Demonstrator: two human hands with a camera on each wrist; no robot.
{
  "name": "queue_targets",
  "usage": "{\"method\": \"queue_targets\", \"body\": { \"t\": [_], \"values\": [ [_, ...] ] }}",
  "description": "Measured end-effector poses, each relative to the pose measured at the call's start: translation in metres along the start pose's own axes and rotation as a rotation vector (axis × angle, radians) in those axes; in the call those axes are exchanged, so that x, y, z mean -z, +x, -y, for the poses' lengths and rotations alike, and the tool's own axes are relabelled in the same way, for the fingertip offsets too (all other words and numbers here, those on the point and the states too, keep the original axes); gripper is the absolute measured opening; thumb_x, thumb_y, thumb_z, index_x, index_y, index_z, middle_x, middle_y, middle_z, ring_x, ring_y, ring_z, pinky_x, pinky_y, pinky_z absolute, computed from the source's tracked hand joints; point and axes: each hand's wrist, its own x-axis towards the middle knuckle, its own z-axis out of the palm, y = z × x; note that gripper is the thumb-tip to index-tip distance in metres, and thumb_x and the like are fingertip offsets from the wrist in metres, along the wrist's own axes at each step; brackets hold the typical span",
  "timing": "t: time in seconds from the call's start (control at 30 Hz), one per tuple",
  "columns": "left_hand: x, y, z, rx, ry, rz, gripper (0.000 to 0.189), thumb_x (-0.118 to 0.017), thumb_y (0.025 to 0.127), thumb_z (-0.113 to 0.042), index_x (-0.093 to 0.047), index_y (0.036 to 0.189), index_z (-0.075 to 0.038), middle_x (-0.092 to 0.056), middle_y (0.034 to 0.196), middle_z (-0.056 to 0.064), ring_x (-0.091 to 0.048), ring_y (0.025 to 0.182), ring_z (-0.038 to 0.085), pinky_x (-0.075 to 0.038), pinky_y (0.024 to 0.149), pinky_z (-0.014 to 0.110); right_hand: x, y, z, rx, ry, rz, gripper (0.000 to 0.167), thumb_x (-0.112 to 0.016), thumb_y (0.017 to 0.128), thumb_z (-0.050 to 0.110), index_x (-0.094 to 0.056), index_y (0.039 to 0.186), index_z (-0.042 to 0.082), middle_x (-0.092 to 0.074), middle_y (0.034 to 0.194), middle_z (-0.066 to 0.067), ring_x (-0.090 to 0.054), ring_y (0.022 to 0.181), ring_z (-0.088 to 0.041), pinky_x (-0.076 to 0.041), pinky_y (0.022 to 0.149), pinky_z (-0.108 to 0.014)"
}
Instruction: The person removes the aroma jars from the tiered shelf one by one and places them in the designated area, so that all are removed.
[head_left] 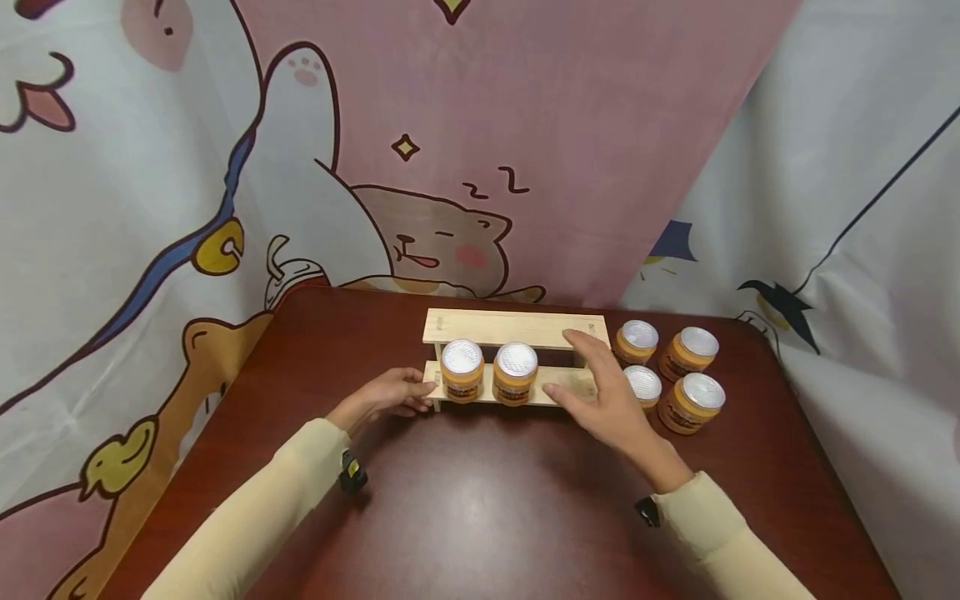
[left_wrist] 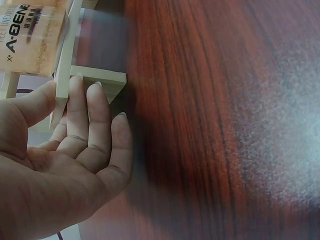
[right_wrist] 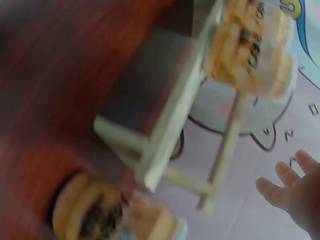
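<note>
A two-tier pale wooden shelf point(head_left: 516, 327) stands on the table. Two jars with orange contents and light ridged lids, a left jar point(head_left: 462, 382) and a right jar point(head_left: 514, 383), sit side by side on its lower tier. My left hand point(head_left: 393, 392) grips the left end of that tier; in the left wrist view, the thumb lies on one face of the board point(left_wrist: 64, 75) and the fingers reach under it. My right hand point(head_left: 609, 404), spread and holding nothing, hovers by the shelf's right end. The right wrist view is blurred, with fingertips point(right_wrist: 285, 175) apart from the shelf.
Several matching jars point(head_left: 692, 407) stand grouped on the table right of the shelf, one partly behind my right hand. The dark reddish table point(head_left: 465, 500) meets a cartoon-printed curtain point(head_left: 585, 167) at the back and sides.
</note>
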Motion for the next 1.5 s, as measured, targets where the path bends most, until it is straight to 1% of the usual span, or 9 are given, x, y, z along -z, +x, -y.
{"method": "queue_targets", "body": {
  "t": [0.1, 0.2, 0.33, 0.47, 0.7, 0.93, 1.03, 1.23, 1.5],
  "values": [
    [0.001, 0.000, 0.000, 0.006, 0.003, -0.007, 0.033, -0.059, 0.103, -0.027, -0.053, 0.119, 0.001, -0.071, 0.094, 0.009, -0.070, 0.088, 0.019, -0.056, 0.086, 0.044, -0.019, 0.001, 0.001, -0.026, -0.014, 0.030, 0.079, -0.086, 0.079, 0.023, -0.047, 0.148, 0.018, -0.049, 0.149, -0.008, -0.045, 0.139, -0.028, -0.038, 0.111, -0.047],
    [0.000, 0.000, 0.000, 0.003, 0.008, -0.005, 0.032, -0.059, 0.102, -0.027, -0.053, 0.118, 0.000, -0.073, 0.096, 0.011, -0.071, 0.089, 0.020, -0.056, 0.086, 0.044, -0.035, 0.001, -0.001, -0.035, -0.027, 0.020, 0.079, -0.087, 0.078, 0.025, -0.049, 0.146, 0.016, -0.049, 0.148, -0.010, -0.046, 0.138, -0.030, -0.039, 0.109, -0.053],
    [-0.002, 0.001, -0.001, 0.003, 0.002, -0.002, 0.033, -0.060, 0.102, -0.027, -0.053, 0.119, 0.000, -0.074, 0.098, 0.012, -0.071, 0.088, 0.020, -0.055, 0.087, 0.044, -0.048, 0.000, -0.003, -0.034, -0.028, 0.003, 0.077, -0.089, 0.076, 0.024, -0.052, 0.144, 0.013, -0.051, 0.144, -0.012, -0.047, 0.134, -0.031, -0.039, 0.107, -0.052],
    [-0.003, 0.000, -0.003, 0.011, -0.001, -0.007, 0.033, -0.060, 0.101, -0.026, -0.052, 0.119, 0.001, -0.074, 0.096, 0.011, -0.071, 0.086, 0.018, -0.055, 0.087, 0.045, -0.055, 0.001, -0.003, -0.040, -0.024, 0.013, 0.077, -0.088, 0.077, 0.028, -0.052, 0.144, 0.018, -0.051, 0.143, -0.013, -0.049, 0.132, -0.031, -0.042, 0.105, -0.052],
    [-0.003, 0.001, -0.001, 0.018, -0.014, -0.009, 0.033, -0.061, 0.101, -0.026, -0.052, 0.119, 0.000, -0.073, 0.093, 0.009, -0.070, 0.083, 0.016, -0.055, 0.086, 0.043, -0.061, 0.001, -0.003, -0.061, -0.034, 0.014, 0.068, -0.088, 0.077, 0.031, -0.059, 0.138, 0.020, -0.049, 0.145, -0.017, -0.049, 0.133, -0.033, -0.043, 0.104, -0.055],
    [-0.003, 0.002, 0.001, 0.011, -0.018, -0.002, 0.032, -0.060, 0.102, -0.026, -0.053, 0.119, 0.000, -0.071, 0.091, 0.007, -0.070, 0.083, 0.016, -0.056, 0.084, 0.043, -0.065, -0.001, -0.002, -0.037, -0.064, -0.016, 0.061, -0.090, 0.074, 0.030, -0.065, 0.129, 0.017, -0.052, 0.140, -0.019, -0.052, 0.127, -0.037, -0.046, 0.098, -0.056],
    [-0.002, 0.003, 0.002, 0.010, -0.019, -0.002, 0.032, -0.060, 0.102, -0.026, -0.053, 0.118, 0.000, -0.072, 0.091, 0.007, -0.070, 0.083, 0.016, -0.056, 0.084, 0.042, -0.068, -0.002, -0.002, -0.038, -0.065, -0.008, 0.065, -0.089, 0.075, 0.031, -0.062, 0.132, 0.018, -0.052, 0.139, -0.019, -0.052, 0.126, -0.037, -0.046, 0.098, -0.056],
    [-0.002, 0.002, 0.001, 0.008, -0.020, -0.006, 0.032, -0.060, 0.102, -0.026, -0.052, 0.119, 0.000, -0.072, 0.090, 0.007, -0.069, 0.082, 0.015, -0.056, 0.083, 0.042, -0.077, -0.007, -0.002, -0.084, -0.052, 0.014, 0.073, -0.088, 0.078, 0.030, -0.052, 0.141, 0.020, -0.051, 0.140, -0.017, -0.053, 0.125, -0.037, -0.045, 0.100, -0.056],
    [-0.002, 0.001, 0.002, 0.024, -0.029, -0.011, 0.031, -0.060, 0.102, -0.026, -0.051, 0.118, -0.001, -0.070, 0.087, 0.005, -0.069, 0.081, 0.015, -0.055, 0.081, 0.038, -0.088, -0.007, -0.004, -0.098, -0.022, -0.059, 0.069, -0.089, 0.077, 0.022, -0.054, 0.137, 0.016, -0.055, 0.134, -0.015, -0.059, 0.118, -0.033, -0.050, 0.096, -0.053]
  ]
}}
